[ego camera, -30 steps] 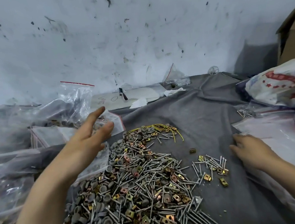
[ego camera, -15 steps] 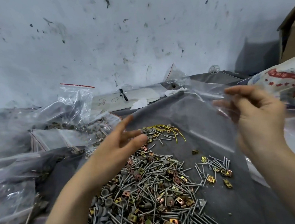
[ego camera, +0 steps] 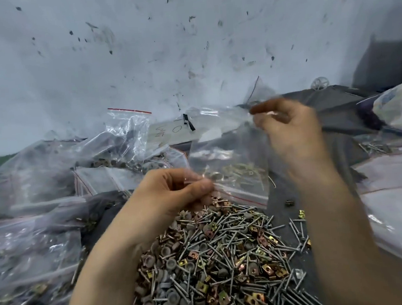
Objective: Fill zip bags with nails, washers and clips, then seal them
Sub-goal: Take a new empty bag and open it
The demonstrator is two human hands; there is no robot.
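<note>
Both hands hold one clear zip bag (ego camera: 230, 164) in the air above the pile of hardware (ego camera: 219, 267). The left hand (ego camera: 174, 193) is closed on the bag's near lower corner, thumb pressed against the curled fingers, right by the red line that runs along the bag's bottom edge. The right hand (ego camera: 290, 132) is raised higher and further back, pinching the bag's opposite upper corner between thumb and forefinger; this hand is blurred. The bag hangs stretched between the two grips, tilted, thin and glossy, with white glare across its middle; it looks flat, and whether anything is inside cannot be told, since the yellowish bits seen through it may lie on the cloth behind. Below it, the pile mixes grey nails, round grey washers and square brass and copper-coloured clips, heaped on a dark grey cloth (ego camera: 338, 121). A few loose nails and clips (ego camera: 301, 231) lie just right of the heap. On the left sit filled bags (ego camera: 51, 180), one upright bag (ego camera: 130, 131) with a red strip at its top. A stained white wall (ego camera: 185, 44) stands behind.
</note>
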